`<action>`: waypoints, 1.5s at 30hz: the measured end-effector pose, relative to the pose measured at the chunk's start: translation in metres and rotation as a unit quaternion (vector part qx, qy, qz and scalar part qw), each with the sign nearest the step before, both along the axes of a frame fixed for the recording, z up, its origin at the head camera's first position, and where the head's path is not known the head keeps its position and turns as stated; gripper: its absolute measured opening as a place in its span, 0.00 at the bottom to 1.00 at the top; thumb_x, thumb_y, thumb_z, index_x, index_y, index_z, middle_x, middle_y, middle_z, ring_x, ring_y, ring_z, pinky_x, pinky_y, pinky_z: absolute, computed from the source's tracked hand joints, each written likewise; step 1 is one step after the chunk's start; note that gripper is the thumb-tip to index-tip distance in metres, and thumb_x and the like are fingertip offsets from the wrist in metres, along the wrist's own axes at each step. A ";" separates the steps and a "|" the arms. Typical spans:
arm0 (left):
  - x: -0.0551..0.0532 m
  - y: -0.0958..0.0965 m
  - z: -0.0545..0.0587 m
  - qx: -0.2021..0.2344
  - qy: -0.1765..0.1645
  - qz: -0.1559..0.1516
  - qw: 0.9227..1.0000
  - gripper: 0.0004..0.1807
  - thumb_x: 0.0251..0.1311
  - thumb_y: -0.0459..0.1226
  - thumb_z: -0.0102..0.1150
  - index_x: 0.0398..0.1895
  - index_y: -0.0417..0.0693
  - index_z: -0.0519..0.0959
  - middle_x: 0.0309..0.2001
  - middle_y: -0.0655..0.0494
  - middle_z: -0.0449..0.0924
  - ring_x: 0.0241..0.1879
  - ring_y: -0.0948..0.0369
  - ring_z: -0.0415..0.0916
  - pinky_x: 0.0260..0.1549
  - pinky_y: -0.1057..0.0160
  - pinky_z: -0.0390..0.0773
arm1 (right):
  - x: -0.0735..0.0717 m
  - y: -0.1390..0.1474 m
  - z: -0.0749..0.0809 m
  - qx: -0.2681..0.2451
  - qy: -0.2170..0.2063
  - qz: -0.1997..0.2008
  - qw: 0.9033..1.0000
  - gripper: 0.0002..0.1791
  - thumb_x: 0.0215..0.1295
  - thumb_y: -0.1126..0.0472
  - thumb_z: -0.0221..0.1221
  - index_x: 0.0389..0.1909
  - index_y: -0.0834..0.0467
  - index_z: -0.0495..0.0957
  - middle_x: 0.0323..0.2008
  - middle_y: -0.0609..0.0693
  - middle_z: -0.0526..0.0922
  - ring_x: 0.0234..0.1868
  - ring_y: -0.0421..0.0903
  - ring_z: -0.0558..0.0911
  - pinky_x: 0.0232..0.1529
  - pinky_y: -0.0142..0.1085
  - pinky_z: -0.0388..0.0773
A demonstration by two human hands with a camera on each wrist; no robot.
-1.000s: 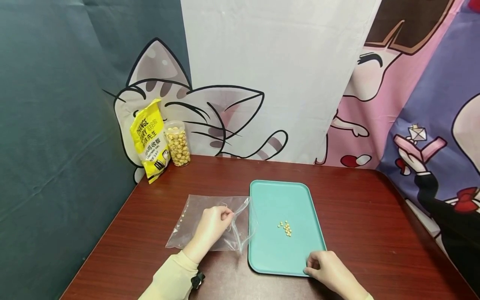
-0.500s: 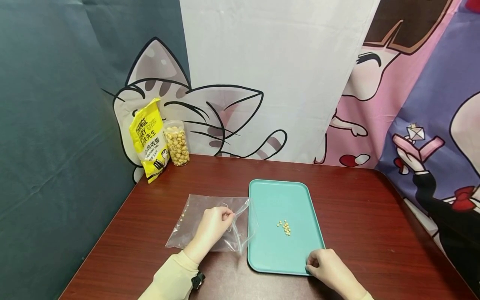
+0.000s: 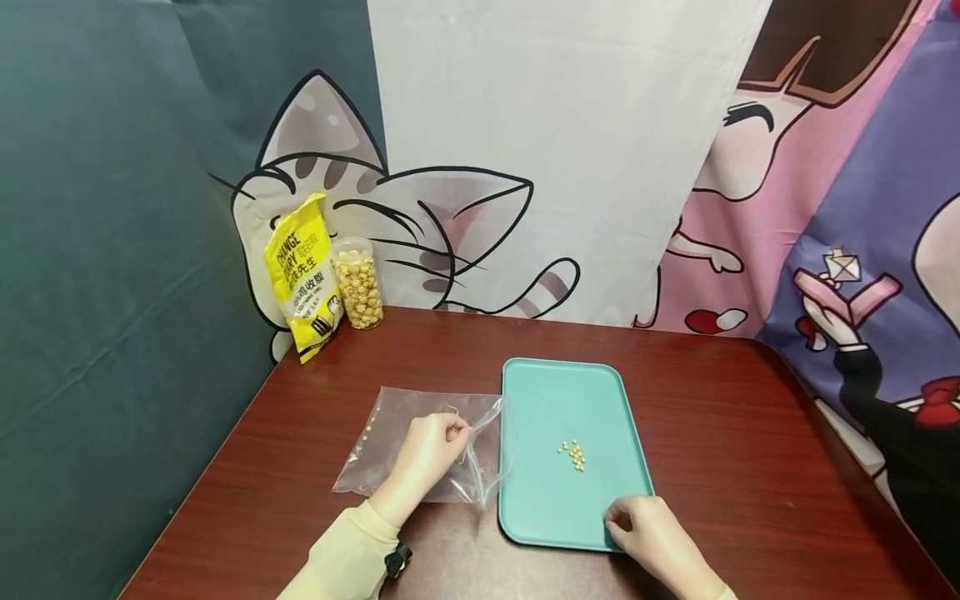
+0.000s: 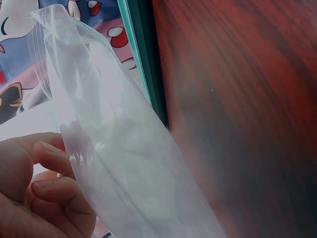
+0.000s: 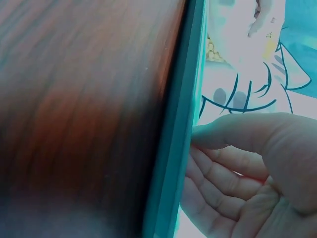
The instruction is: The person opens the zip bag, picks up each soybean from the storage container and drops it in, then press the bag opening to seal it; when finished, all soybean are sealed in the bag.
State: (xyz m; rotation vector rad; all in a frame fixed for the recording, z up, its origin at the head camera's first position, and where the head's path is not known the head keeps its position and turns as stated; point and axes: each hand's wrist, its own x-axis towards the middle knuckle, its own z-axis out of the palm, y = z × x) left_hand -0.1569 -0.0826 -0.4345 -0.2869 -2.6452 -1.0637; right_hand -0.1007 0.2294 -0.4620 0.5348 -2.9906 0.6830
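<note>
A clear zip bag lies flat with its mouth overlapping the tray's left edge. Near that mouth my left hand pinches the upper layer, and the film rises from the fingers in the left wrist view. A few small pale yellow beans show inside the bag at its far left. On the turquoise tray lies a small cluster of round, pale yellow beans. My right hand rests at the tray's near right corner, fingers loosely curled, thumb tip right at the rim in the right wrist view.
A yellow snack bag leans against the curtain at the back left. Beside it stands a clear jar full of popcorn-like pieces. Printed cloth surrounds the dark red wooden table at the back and sides.
My right hand has shifted slightly left and up over the tray's corner. My left hand keeps its pinch on the zip bag, and the beans lie as before.
</note>
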 end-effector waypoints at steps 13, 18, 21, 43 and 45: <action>0.000 0.001 -0.001 -0.002 0.004 -0.006 1.000 0.04 0.54 0.33 0.61 0.24 0.47 0.84 0.12 0.68 0.68 0.14 0.72 0.61 0.18 0.72 0.65 | -0.010 -0.037 0.010 -0.099 0.058 0.039 0.993 0.10 0.50 0.69 0.64 0.21 0.49 0.79 0.20 0.33 0.76 0.22 0.27 0.69 0.25 0.27 0.69; 0.001 0.002 -0.001 -0.002 0.003 -0.011 1.000 0.05 0.54 0.33 0.61 0.24 0.46 0.84 0.12 0.67 0.68 0.14 0.72 0.61 0.18 0.72 0.65 | -0.016 -0.056 0.015 -0.116 0.094 0.058 0.987 0.09 0.50 0.68 0.66 0.21 0.50 0.80 0.21 0.34 0.77 0.23 0.28 0.70 0.25 0.27 0.70; 0.002 0.003 -0.001 -0.001 0.004 -0.012 1.000 0.05 0.54 0.33 0.61 0.24 0.46 0.84 0.12 0.67 0.68 0.14 0.72 0.61 0.18 0.72 0.65 | -0.019 -0.065 0.017 -0.128 0.097 0.074 0.984 0.09 0.50 0.69 0.66 0.22 0.51 0.81 0.22 0.35 0.78 0.23 0.29 0.72 0.25 0.27 0.71; 0.005 0.008 -0.002 -0.002 0.008 -0.020 1.000 0.05 0.53 0.33 0.60 0.23 0.47 0.83 0.11 0.69 0.67 0.13 0.74 0.59 0.17 0.73 0.64 | -0.038 -0.106 0.015 -0.153 0.081 0.119 0.978 0.05 0.52 0.70 0.66 0.25 0.57 0.81 0.24 0.42 0.80 0.25 0.32 0.75 0.28 0.28 0.74; 0.005 0.008 -0.002 -0.005 0.008 -0.020 1.000 0.05 0.53 0.33 0.60 0.23 0.48 0.83 0.11 0.69 0.67 0.13 0.75 0.59 0.17 0.73 0.64 | -0.039 -0.106 0.014 -0.157 0.082 0.120 0.977 0.06 0.51 0.70 0.66 0.25 0.56 0.81 0.24 0.42 0.80 0.25 0.32 0.75 0.28 0.28 0.75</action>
